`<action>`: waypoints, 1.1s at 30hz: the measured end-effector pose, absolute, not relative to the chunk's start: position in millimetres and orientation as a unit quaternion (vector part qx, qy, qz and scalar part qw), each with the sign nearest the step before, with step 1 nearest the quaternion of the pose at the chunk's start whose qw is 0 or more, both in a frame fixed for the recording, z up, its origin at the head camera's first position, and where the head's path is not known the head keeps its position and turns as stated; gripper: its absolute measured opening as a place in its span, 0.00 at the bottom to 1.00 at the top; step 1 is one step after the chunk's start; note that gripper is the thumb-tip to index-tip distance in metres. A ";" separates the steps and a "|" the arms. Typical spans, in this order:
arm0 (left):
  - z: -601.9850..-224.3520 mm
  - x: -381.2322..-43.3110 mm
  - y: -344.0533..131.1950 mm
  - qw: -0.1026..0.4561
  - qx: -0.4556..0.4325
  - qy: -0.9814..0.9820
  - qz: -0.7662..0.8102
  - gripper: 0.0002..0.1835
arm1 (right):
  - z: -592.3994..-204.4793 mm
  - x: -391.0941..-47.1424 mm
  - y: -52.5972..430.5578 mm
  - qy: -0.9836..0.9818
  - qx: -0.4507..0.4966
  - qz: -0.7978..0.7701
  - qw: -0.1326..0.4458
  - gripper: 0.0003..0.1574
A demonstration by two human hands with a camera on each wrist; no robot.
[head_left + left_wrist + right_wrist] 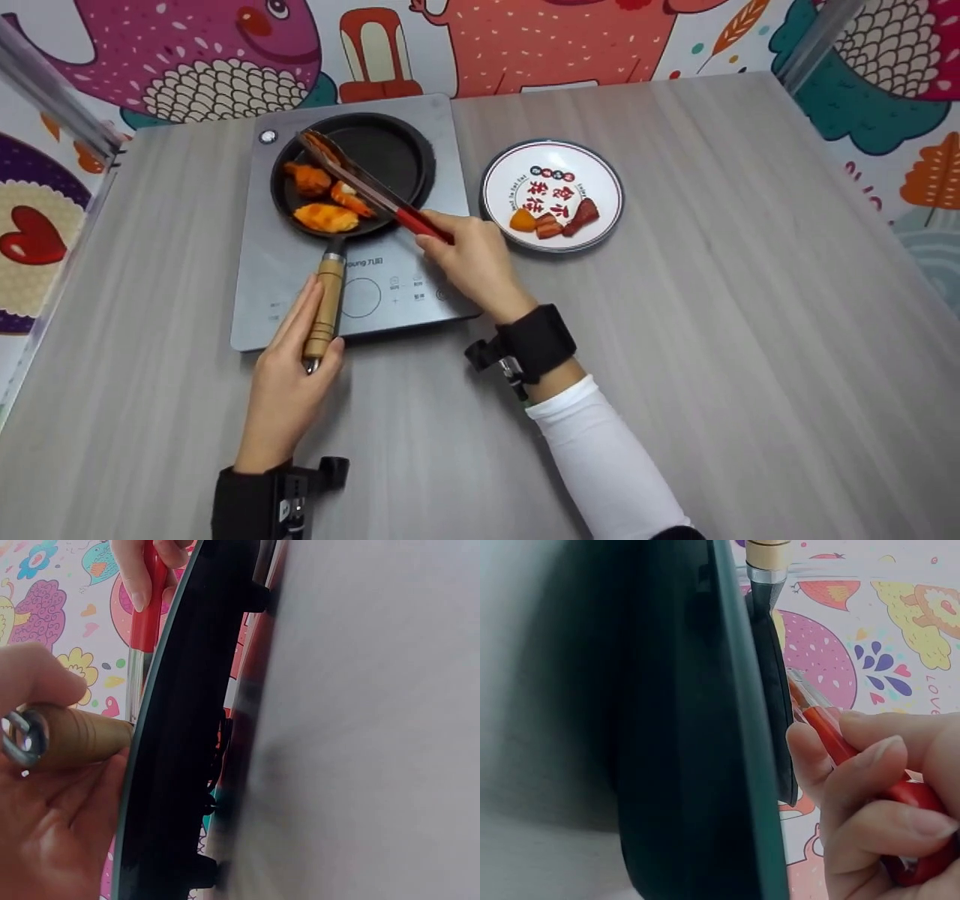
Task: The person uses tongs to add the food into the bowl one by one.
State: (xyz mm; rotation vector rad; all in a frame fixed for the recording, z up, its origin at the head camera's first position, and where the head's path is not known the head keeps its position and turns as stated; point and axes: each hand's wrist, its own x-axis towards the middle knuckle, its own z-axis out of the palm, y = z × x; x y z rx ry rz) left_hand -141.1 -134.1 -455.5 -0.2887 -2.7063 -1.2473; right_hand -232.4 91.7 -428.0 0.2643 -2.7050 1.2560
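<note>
My left hand (285,367) holds the pan (394,154) by its handle (325,306); my right hand (474,262) grips tongs (379,196) — tips over the pan, beyond both hands.

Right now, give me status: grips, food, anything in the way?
Left grip holding wooden pan handle. Right grip holding red-handled tongs. Tongs over farthest food piece in pan, pinch unclear. Nothing visibly blocking.

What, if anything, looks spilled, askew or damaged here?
Nothing stands out. The pan sits on the cooktop with its food pieces inside, the plate lies right side up beside it, and no spill or damage shows.
</note>
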 end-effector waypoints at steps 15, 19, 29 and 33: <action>-457.8 -146.4 -124.3 0.084 -0.109 -0.888 -0.439 0.37 | -422.4 -234.9 102.2 -0.898 0.079 0.429 0.058 0.22; -457.4 -144.3 -128.6 0.083 -0.105 -0.889 -0.438 0.36 | -423.8 -233.9 97.8 -0.898 0.081 0.430 0.052 0.23; -456.6 -139.1 -134.5 0.085 -0.110 -0.888 -0.438 0.35 | -426.2 -233.2 93.5 -0.904 0.080 0.418 0.045 0.25; -456.8 -139.2 -134.7 0.089 -0.111 -0.887 -0.439 0.35 | -426.7 -233.8 94.6 -0.903 0.080 0.421 0.045 0.25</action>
